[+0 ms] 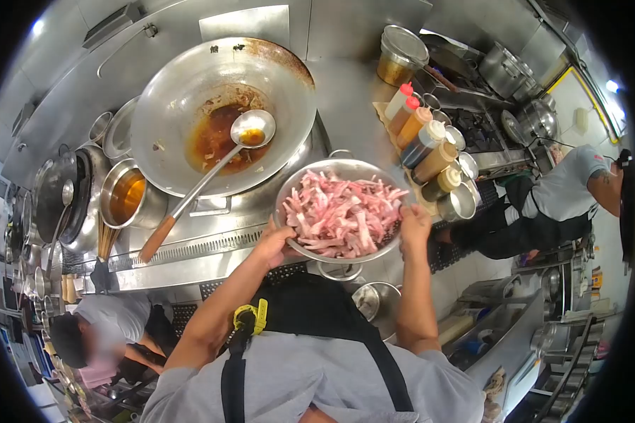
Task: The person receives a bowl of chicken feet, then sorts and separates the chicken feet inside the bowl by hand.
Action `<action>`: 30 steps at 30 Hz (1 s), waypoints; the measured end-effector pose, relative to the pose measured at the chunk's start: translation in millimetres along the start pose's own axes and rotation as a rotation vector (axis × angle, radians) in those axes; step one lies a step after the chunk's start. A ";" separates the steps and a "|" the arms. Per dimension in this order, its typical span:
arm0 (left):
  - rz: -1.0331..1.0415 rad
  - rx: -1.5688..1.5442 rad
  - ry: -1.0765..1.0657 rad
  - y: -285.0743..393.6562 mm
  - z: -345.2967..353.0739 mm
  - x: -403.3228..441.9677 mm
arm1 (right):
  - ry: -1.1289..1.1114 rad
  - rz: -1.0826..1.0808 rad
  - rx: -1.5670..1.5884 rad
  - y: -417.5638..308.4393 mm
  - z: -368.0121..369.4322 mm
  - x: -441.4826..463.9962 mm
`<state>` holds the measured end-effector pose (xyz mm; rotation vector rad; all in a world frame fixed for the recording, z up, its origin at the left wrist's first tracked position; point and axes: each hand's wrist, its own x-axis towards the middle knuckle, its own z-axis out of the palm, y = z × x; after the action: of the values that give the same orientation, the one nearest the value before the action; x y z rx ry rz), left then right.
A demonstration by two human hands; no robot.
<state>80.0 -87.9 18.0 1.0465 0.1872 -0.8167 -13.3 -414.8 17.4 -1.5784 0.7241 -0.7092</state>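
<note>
A round metal colander (305,248), heaped with raw pinkish meat pieces (346,211), is held between my two hands at the counter's front edge. My left hand (274,243) grips its left rim, thumb on top. On the right rim my right hand (415,224) is closed around the edge. Up and to the left is a large wok (155,106) with brown liquid (215,141) in its bottom. A ladle (212,176) rests in the wok, its bowl in the liquid and its wooden handle over the near rim.
Sauce bottles (430,158) stand right of the colander. A lidded container (402,56) is behind them. Left of the wok is a pot of amber liquid (125,197). One person (113,331) bends at lower left; another (557,197) stands at right.
</note>
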 end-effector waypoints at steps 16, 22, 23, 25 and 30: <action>0.175 0.113 -0.064 -0.2 31.5 -10.3 | 0.120 -0.096 -0.046 15.9 -38.6 -32.0; 0.143 0.169 -0.051 10.4 18.2 0.2 | 0.147 -0.121 -0.104 7.3 -23.4 -23.6; 0.206 0.170 -0.052 11.2 18.5 -0.2 | 0.162 -0.147 -0.027 -3.0 -20.3 -26.0; 0.340 0.170 -0.052 19.4 23.8 -4.8 | 0.186 -0.204 0.129 -35.7 -10.7 -32.2; 0.567 0.356 -0.058 -2.9 8.6 8.0 | 0.076 -0.248 0.094 25.0 -15.4 -8.7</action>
<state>81.6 -99.7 16.4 1.3228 -0.3075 -0.3662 -32.3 -420.1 -6.0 -1.5769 0.5464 -0.9757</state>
